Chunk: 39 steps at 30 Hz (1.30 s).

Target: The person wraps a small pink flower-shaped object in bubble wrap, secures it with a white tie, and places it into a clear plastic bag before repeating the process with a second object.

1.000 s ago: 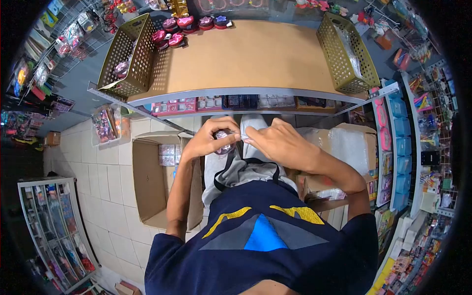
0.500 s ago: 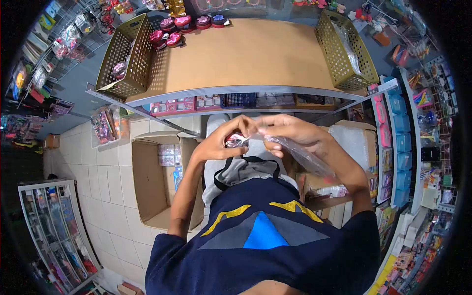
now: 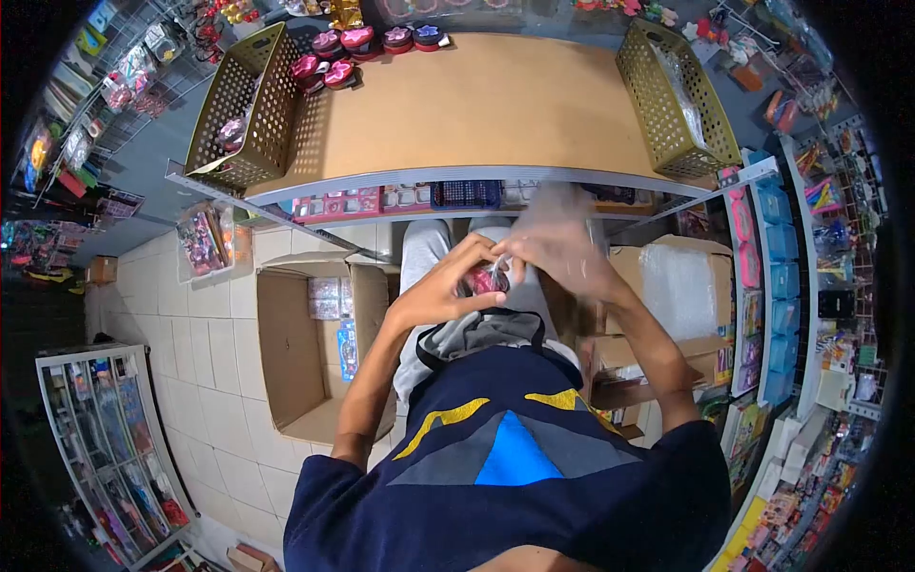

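Note:
My left hand (image 3: 448, 288) is closed around a small round red item in a clear plastic bag (image 3: 489, 278), held above my lap. Bunched plastic rises from the item, between the fingertips of both hands. Motion smears my right hand (image 3: 562, 255), whose thumb side meets that twisted plastic beside my left fingers. A blurred, see-through patch above the right hand looks like loose plastic. My left fingers and the wrap partly hide the red item.
Ahead is a tan tabletop (image 3: 477, 105) with several round pink, red and blue flower-topped cases (image 3: 340, 72). Olive baskets stand at its left (image 3: 266, 133) and right (image 3: 660, 114) ends. An open cardboard box (image 3: 286, 362) is on the floor at left, another (image 3: 620, 355) at right.
My right hand has swung upward and blurred; the plastic that trailed to the lower right no longer hangs there. The red item shows more between my fingers.

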### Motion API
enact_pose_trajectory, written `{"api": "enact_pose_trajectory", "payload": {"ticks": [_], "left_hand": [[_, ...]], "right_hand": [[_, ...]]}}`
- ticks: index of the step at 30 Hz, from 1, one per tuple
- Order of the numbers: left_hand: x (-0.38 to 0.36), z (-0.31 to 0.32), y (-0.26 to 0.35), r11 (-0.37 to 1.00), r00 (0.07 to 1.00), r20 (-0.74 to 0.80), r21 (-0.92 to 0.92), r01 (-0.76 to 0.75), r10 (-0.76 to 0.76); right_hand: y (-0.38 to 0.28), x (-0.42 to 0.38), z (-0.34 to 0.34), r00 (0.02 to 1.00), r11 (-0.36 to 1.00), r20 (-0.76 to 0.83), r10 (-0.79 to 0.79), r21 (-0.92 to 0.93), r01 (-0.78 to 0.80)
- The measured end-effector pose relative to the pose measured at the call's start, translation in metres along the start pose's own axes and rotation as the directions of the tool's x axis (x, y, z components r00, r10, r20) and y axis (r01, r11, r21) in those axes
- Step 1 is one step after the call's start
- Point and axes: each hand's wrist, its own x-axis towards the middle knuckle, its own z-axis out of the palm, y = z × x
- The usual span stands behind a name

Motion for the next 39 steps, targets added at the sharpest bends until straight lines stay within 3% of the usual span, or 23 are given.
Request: {"api": "enact_pose_trajectory", "payload": {"ticks": [2, 3, 6, 8, 10, 11, 16, 17, 20, 23, 27, 30, 31, 39], "left_hand": [[-0.003, -0.006, 0.000, 0.979, 0.997, -0.007, 0.187, 0.081, -0.081], [-0.004, -0.006, 0.000, 0.982, 0.995, -0.049, 0.165, 0.088, -0.081], [-0.001, -0.002, 0.002, 0.991, 0.983, -0.168, 0.101, 0.086, -0.068], [0.003, 0.001, 0.009, 0.997, 0.986, -0.164, 0.072, 0.034, -0.022], [0.003, -0.001, 0.019, 0.894, 0.901, -0.003, -0.127, 0.430, -0.434], [0.002, 0.002, 0.022, 0.902, 0.909, -0.007, -0.125, 0.412, -0.416], [0.002, 0.003, 0.023, 0.975, 0.976, -0.039, -0.067, 0.213, -0.216], [0.002, 0.003, 0.025, 0.967, 0.967, -0.021, -0.043, 0.252, -0.253], [-0.002, 0.006, 0.005, 0.963, 0.996, -0.061, 0.257, 0.076, -0.062], [-0.002, 0.002, 0.007, 0.913, 0.992, -0.125, 0.401, 0.080, -0.032], [-0.001, 0.004, 0.005, 0.914, 0.947, -0.282, 0.404, -0.030, 0.156], [-0.009, 0.011, 0.004, 0.938, 0.962, -0.120, 0.222, 0.267, -0.246], [-0.007, 0.014, 0.003, 0.947, 0.983, -0.163, 0.292, 0.134, -0.088], [-0.005, 0.023, 0.009, 0.961, 0.983, -0.181, 0.264, 0.087, -0.039]], "right_hand": [[0.001, 0.002, 0.004, 0.991, 0.996, -0.135, 0.013, -0.082, -0.025], [0.002, 0.004, 0.006, 0.986, 0.997, -0.149, -0.071, -0.045, 0.065], [-0.008, 0.005, 0.020, 0.951, 0.971, -0.307, -0.047, 0.210, 0.116], [-0.003, 0.008, 0.018, 0.933, 0.994, -0.349, -0.089, 0.021, 0.103], [0.001, 0.010, 0.019, 0.881, 0.975, -0.430, -0.200, -0.174, 0.136], [0.000, 0.009, 0.023, 0.880, 0.992, -0.462, -0.109, 0.009, 0.128], [0.005, 0.010, 0.024, 0.831, 0.957, -0.556, 0.023, 0.253, 0.143], [0.005, 0.011, 0.023, 0.808, 0.945, -0.587, 0.043, 0.287, 0.159], [0.016, 0.014, 0.015, 0.763, 0.969, -0.641, -0.087, 0.122, 0.214], [0.022, 0.011, 0.006, 0.778, 0.992, -0.629, -0.003, 0.094, 0.080], [0.026, 0.012, 0.012, 0.719, 0.973, -0.694, -0.013, 0.157, 0.169], [0.025, 0.014, 0.015, 0.645, 0.973, -0.763, -0.031, 0.126, 0.196], [0.021, 0.015, 0.015, 0.631, 0.975, -0.774, -0.045, 0.103, 0.195], [0.009, 0.018, 0.013, 0.472, 0.933, -0.827, -0.304, -0.158, 0.323]]}}
